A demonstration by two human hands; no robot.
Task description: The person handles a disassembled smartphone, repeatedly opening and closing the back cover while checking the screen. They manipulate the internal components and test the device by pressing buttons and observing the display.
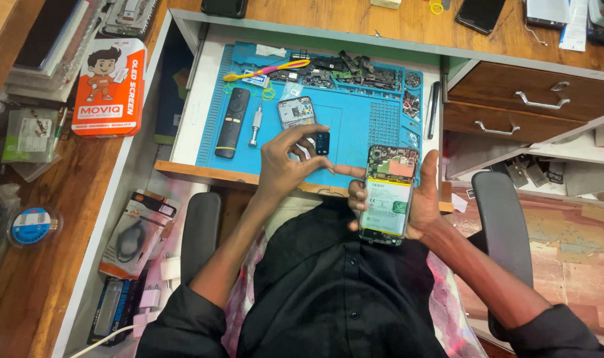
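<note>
Left hand [285, 162] pinches camera piece [322, 142], seemingly

Bright, even light falls from above me; shadows under my hands are soft, focus is sharp throughout, and straight edges bow slightly near the corners.

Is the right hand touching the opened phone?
Touching. The head view shows the right hand cradling the opened phone, thumb along its right edge and fingers along its left edge.

Your right hand [408, 205] cradles the opened phone [387, 195], back cover off, battery and circuit board exposed. Your left hand [285, 162] pinches a small dark camera part [322, 142] above the blue mat.
</note>
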